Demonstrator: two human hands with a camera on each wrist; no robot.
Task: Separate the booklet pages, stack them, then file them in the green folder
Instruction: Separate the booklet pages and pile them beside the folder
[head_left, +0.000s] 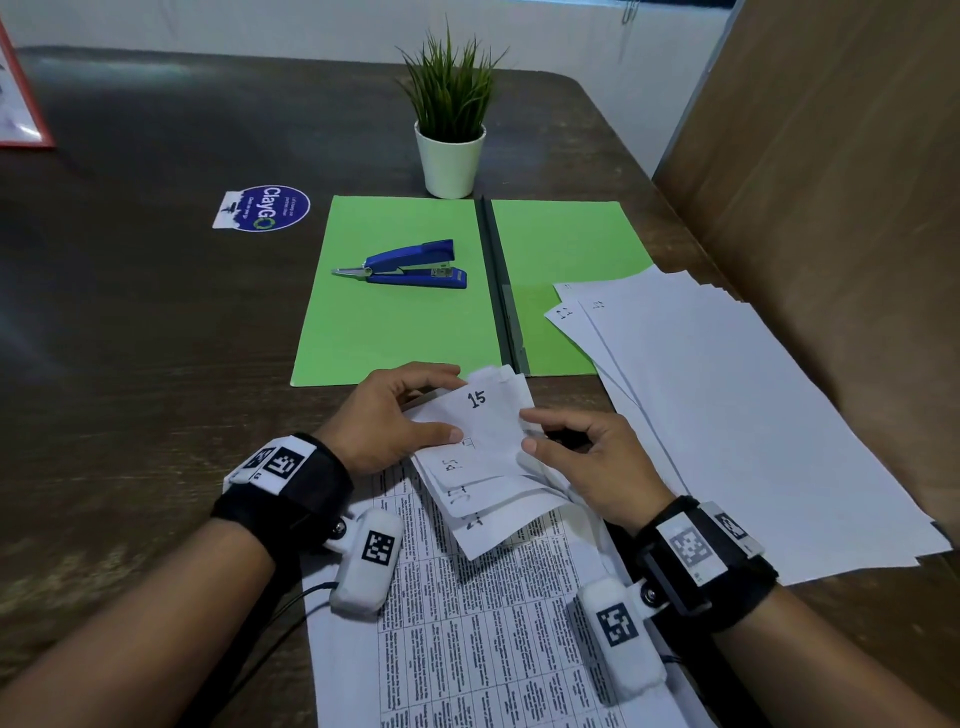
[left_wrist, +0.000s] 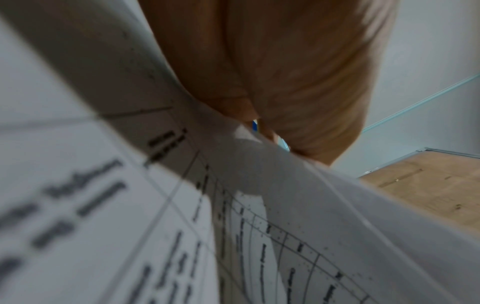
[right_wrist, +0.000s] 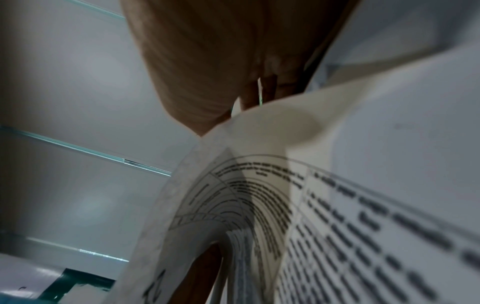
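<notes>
The booklet (head_left: 483, 613) of printed pages lies at the near edge of the table, its top corners curled up and fanned; the uppermost corner (head_left: 480, 410) reads 15. My left hand (head_left: 395, 421) pinches those corners from the left, thumb on top. My right hand (head_left: 582, 462) pinches them from the right. The green folder (head_left: 395, 322) lies open just beyond, a dark spine strip down its middle. Separated white pages (head_left: 737, 415) are spread in a loose pile at the right, partly over the folder's right flap. The wrist views show only blurred palms (left_wrist: 298, 82) and curved printed paper (right_wrist: 337, 205).
A blue stapler (head_left: 410, 264) lies on the folder's left flap. A potted plant (head_left: 451, 130) stands behind the folder. A round sticker (head_left: 265, 208) is on the dark wooden table (head_left: 145, 322). A brown panel (head_left: 831, 182) rises at the right.
</notes>
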